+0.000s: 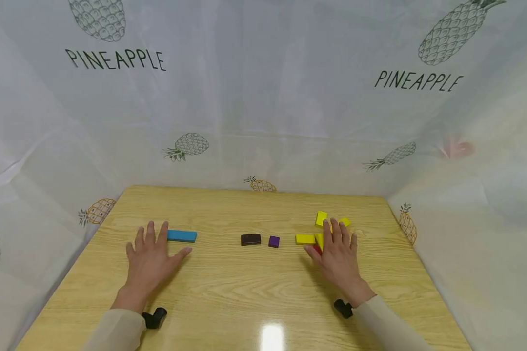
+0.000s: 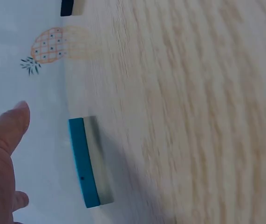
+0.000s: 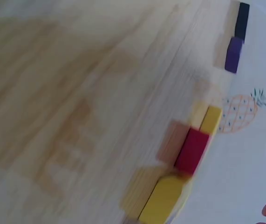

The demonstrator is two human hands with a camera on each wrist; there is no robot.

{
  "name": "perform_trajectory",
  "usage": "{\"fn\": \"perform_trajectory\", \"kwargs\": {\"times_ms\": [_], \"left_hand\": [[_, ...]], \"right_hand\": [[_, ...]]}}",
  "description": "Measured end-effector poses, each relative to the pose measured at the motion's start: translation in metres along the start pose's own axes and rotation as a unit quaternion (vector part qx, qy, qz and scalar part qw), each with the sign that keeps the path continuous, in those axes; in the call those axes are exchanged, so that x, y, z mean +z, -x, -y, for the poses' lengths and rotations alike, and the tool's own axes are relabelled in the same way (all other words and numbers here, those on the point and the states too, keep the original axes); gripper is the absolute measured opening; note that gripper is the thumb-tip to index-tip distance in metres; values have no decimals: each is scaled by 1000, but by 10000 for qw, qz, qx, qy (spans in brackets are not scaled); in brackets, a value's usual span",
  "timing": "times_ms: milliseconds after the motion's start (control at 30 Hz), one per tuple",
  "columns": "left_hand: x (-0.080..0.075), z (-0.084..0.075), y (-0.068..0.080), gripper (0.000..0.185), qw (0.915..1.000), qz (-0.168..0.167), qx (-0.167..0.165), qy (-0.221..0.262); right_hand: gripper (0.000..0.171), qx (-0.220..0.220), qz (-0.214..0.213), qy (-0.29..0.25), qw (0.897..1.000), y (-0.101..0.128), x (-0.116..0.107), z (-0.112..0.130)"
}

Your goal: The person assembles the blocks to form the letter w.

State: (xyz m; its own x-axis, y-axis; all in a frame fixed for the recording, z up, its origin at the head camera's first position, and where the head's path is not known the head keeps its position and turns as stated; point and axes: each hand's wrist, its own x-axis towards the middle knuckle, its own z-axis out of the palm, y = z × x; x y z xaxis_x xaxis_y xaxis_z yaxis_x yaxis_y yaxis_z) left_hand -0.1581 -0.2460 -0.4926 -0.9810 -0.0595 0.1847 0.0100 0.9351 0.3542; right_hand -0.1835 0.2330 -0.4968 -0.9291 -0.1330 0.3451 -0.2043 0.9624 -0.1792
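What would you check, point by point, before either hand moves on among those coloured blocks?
1. Left hand free, fingers straight: ok.
2. Blue block clear of the left hand's fingers: ok, a gap shows in the wrist view.
3. Right hand holding nothing: cannot tell, it covers part of the yellow blocks.
4. Red block reachable: not ok, mostly under the right hand.
5. Dark block and purple block apart: ok.

The light is bright and soft. A white shine sits on the table [image 1: 272, 336] near the front. Both wrist pictures are blurry. The head picture bends at its edges.
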Motion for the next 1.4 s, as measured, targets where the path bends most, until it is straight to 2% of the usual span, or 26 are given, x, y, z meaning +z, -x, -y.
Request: {"fn": "perform_trajectory", "kwargs": {"times_ms": [133,267,433,600,733,833,1000,1200,1400], "left_hand": [[2,-1,-4,102,9999,-99,-101,-18],[5,-2,-10,99,9997,-170,-158,-51],[8,-5,-18,102,9995,-61,-321,-17],[11,-5,-22,104,9989,105,-455,-82],[16,-4,-25,104,9981,220,-529,-211],[20,-4,-28,104,9975,279,-557,-318],[25,-4,-32,103,9967,289,-601,-467],[28,0,-35,98,9961,254,-588,-603],[28,4,-37,105,9950,360,-685,-633]], "right_hand": [[86,-492,-476,-30,9977,-11,10,14],[76,-905,-607,-36,9940,-25,19,33],[61,-1548,-408,-53,9871,-44,27,63],[52,-2370,71,-11,9715,-61,37,87],[48,-2779,523,41,9592,-70,44,99],[45,-2882,771,152,9544,-73,47,104],[42,-2921,947,434,9507,-77,51,109],[37,-2964,1054,632,9471,-81,53,112],[32,-3051,1025,633,9447,-84,61,112]]}}
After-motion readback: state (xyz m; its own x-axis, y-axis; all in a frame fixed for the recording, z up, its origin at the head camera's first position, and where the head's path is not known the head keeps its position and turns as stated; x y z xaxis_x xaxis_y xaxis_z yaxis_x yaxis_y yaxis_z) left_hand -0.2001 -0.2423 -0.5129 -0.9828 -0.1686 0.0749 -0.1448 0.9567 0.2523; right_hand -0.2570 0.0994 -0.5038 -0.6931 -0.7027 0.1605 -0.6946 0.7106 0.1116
